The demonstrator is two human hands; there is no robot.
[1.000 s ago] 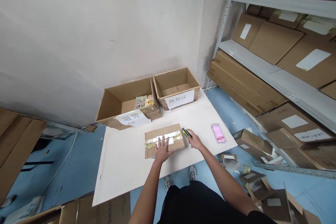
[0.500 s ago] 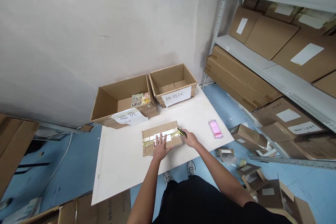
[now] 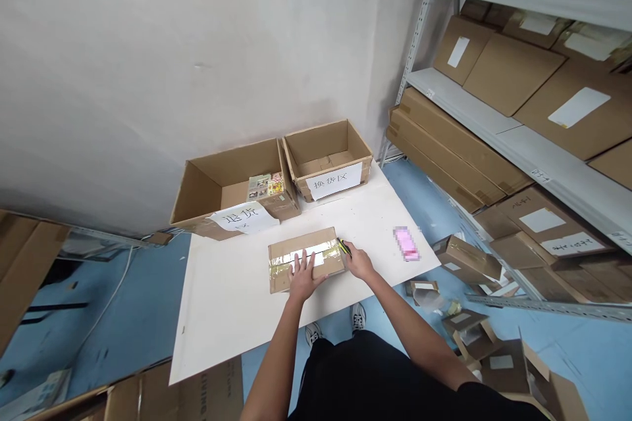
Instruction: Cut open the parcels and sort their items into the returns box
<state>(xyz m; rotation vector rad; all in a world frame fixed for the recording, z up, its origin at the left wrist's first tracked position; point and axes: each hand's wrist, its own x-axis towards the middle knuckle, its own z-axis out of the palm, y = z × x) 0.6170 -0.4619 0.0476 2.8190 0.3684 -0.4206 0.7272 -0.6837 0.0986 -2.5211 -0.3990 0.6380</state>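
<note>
A taped cardboard box (image 3: 323,239) lies flat on the white table (image 3: 222,316), with clear tape and a white label along its top. My left hand (image 3: 302,275) rests on the box with the fingers spread over the label. At the box's right end, my right hand (image 3: 360,263) is closed around a black and yellow box cutter (image 3: 344,247). The cutter's tip is at the taped right edge; whether the blade is in the tape I cannot tell.
Two open cartons with handwritten signs stand at the table's back: the left carton (image 3: 197,194) holds printed packs, and the right carton (image 3: 363,161) is smaller. A blurred pink object (image 3: 406,243) lies at right. Beyond it are a loaded shelf rack (image 3: 523,145) and opened boxes (image 3: 508,368) on the floor.
My right hand and the box cutter have shifted very slightly at the box's right end, the cutter's angle turning a little. My left hand stays on the box.
</note>
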